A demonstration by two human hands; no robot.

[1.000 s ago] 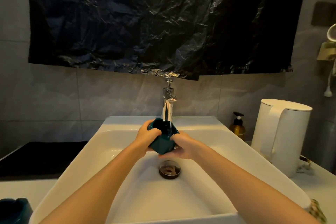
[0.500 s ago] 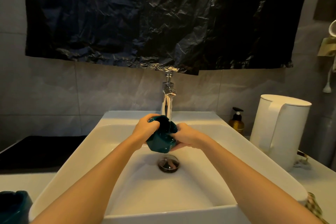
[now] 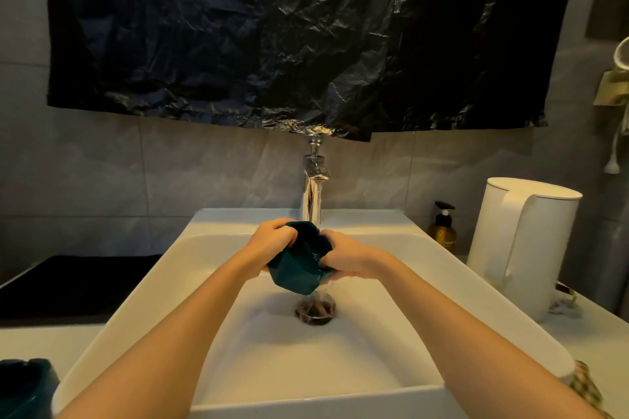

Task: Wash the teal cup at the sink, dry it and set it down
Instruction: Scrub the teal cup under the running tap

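Dim, warm-tinted light; wide-angle bending at the edges; mild softness.

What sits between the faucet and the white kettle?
In the head view, an amber pump bottle with a black top stands between the faucet and the white kettle, nearer the kettle.

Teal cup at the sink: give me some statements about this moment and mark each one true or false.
The left hand and the right hand both hold the teal cup over the sink. True.
The teal cup rests upright in the sink. False: it is tilted, held above the drain.
A white kettle stands right of the sink. True.
The soap bottle sits left of the faucet. False: it sits right of it, near the kettle.
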